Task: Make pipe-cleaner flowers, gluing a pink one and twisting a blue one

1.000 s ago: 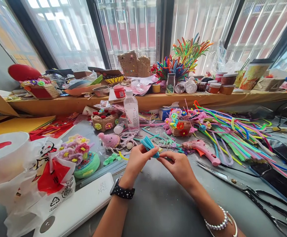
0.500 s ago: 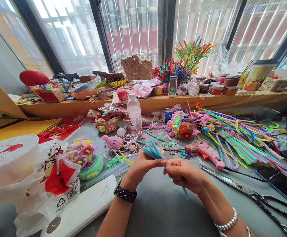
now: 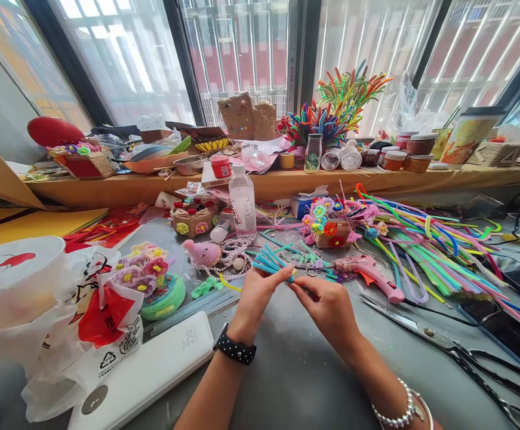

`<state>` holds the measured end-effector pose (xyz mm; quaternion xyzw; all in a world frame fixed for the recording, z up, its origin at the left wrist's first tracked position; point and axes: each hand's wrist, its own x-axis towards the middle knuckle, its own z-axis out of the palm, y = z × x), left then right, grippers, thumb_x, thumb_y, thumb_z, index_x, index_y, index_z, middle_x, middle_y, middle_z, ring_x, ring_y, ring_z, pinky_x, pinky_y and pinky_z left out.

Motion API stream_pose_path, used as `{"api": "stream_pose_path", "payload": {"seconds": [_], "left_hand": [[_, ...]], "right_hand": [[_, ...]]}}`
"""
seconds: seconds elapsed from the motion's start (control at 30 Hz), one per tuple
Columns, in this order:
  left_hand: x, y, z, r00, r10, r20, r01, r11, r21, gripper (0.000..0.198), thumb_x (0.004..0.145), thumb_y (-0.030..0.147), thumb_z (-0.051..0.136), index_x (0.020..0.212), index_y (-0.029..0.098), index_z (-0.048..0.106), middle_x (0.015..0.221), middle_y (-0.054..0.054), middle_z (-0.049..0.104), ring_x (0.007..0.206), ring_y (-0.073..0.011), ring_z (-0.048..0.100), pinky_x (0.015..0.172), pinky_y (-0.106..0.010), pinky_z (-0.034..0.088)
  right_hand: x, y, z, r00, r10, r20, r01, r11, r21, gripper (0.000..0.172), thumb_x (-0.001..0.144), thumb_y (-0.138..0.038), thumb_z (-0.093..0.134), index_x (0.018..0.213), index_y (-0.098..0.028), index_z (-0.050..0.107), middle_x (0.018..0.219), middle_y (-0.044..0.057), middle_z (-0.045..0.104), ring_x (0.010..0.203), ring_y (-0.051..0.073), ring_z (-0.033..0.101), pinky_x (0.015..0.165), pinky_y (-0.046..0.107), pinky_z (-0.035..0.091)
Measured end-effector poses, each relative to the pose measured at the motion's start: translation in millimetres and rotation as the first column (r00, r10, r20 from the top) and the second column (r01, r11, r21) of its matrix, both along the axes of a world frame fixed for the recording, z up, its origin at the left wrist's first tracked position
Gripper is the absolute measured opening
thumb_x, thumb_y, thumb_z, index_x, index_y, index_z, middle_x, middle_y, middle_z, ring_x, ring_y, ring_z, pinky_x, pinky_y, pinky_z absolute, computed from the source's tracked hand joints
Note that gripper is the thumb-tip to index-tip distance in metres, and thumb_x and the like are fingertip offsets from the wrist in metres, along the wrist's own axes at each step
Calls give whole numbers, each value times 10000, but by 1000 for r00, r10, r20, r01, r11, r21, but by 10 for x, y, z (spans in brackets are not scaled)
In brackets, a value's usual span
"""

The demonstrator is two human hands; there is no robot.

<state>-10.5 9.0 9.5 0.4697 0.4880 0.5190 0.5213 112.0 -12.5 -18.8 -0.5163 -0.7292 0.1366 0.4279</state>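
A bunch of light-blue pipe cleaners [image 3: 269,260] fans out to the upper left from my left hand [image 3: 260,294], whose thumb and fingers are closed around it. My right hand [image 3: 329,304] meets the left at the bunch's gathered end, thumb and fingers pinched there; the exact part it grips is mostly hidden. Just beyond the hands lie short green and teal pipe cleaner scraps [image 3: 307,260] and a pink glue gun [image 3: 371,275]. Large black-handled scissors [image 3: 430,333] rest to the right of my right hand.
A white power bank [image 3: 152,370] and a plastic bag [image 3: 102,310] lie at left, near a crocheted flower piece [image 3: 163,286]. A bottle [image 3: 242,200] and a flower basket [image 3: 334,230] stand behind. Many coloured pipe cleaners [image 3: 439,263] and a phone [image 3: 505,337] are at right.
My right hand has turned and moved slightly up and left, fingers now pointing at the bunch. The blue end that hung below it no longer shows. The bunch has tipped lower to the left.
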Motion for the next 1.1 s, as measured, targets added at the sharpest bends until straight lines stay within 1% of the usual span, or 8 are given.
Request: {"api": "stream_pose_path", "payload": {"seconds": [0.13,0.2,0.3,0.4,0.5,0.6,0.77,1.1], "left_hand": [[22,-2,-15,999,41,15,-40,999,-10,188,554,261,674,513,141,536,400,78,406,385,-37,283,414,-199,234],[25,1,-26,999,49,24,-48,999,-14,203,551,276,676,511,138,533,414,75,422,384,-35,282,408,-199,228],[22,7,-37,998,59,30,-59,998,-11,203,554,280,675,502,133,546,430,58,461,401,-46,338,422,-203,259],[12,13,-28,999,43,25,-43,999,20,169,563,261,673,526,134,569,455,45,502,438,-64,403,448,-204,297],[-4,17,-7,1000,-4,27,2,998,57,139,566,247,674,563,141,584,485,46,531,463,-71,436,469,-202,318],[-16,15,15,999,-30,38,28,997,70,136,577,248,667,564,144,579,497,51,542,469,-69,449,482,-199,331],[-19,11,35,999,-26,34,24,998,65,148,574,233,668,548,141,555,505,49,550,470,-68,463,473,-192,337],[-14,15,25,1000,26,1,-26,997,66,181,561,232,671,475,149,535,448,51,509,497,-87,483,502,-202,362]], "right_hand": [[-42,-11,-62,969,-158,191,85,936,342,247,814,-235,432,732,-161,652,594,35,643,532,137,554,513,223,316],[-52,-12,-69,946,-219,240,98,896,433,260,821,-219,421,719,-152,651,559,33,630,500,133,543,500,226,306],[-51,-11,-64,931,-241,276,83,872,483,266,822,-207,419,710,-142,652,514,30,605,472,130,525,488,231,298],[-29,-2,-48,964,-149,219,59,926,372,244,816,-224,434,735,-148,651,553,31,617,493,131,526,490,228,308],[12,16,-12,999,33,38,-36,997,75,226,802,-287,456,788,-163,643,592,13,620,486,112,504,475,208,324],[53,33,34,977,163,-138,-180,976,-122,284,809,-343,419,824,-158,635,594,4,595,485,104,475,457,197,331],[72,34,73,952,207,-228,-250,951,-182,299,806,-311,402,895,-144,633,669,21,613,568,122,508,501,203,367],[51,27,43,982,166,-92,-175,979,-102,277,810,-271,406,875,-163,653,610,17,632,494,119,520,477,206,366]]}}
